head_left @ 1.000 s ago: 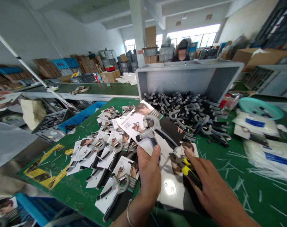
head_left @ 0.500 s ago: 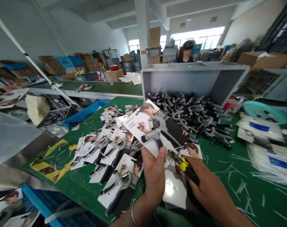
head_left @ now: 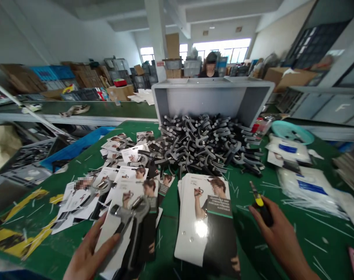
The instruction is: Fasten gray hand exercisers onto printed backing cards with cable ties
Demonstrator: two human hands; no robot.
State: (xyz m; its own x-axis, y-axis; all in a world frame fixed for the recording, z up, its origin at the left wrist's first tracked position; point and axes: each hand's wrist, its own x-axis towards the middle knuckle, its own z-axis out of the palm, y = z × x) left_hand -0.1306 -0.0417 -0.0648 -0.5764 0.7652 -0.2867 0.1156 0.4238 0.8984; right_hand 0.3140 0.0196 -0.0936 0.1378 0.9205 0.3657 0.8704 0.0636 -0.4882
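Observation:
My left hand point(head_left: 91, 249) pinches the edge of a printed card with a grey-and-black hand grip point(head_left: 134, 219) fastened to it. It is low over other carded hand grips point(head_left: 88, 194) spread on the left of the green table. My right hand point(head_left: 281, 237) is closed round the dark handles of small yellow-and-black pliers point(head_left: 261, 204), their metal jaws pointing up and away. Between my hands lies a neat stack of printed cards point(head_left: 191, 221), the top one bare with punched holes. Beyond it, loose hand grips point(head_left: 200, 144) are heaped at the tipped grey crate point(head_left: 206, 95).
Plastic packs of white ties point(head_left: 307, 186) and a turquoise tray point(head_left: 299, 134) are on the right. Cut white tie ends point(head_left: 319, 249) litter the green table. A blue crate point(head_left: 77, 149) stands off the left edge. Across the crate is another person point(head_left: 208, 70).
My left hand has moved left and down with the carded hand grip, away from the card stack. My right hand has drawn off to the right with the pliers. The view has turned right.

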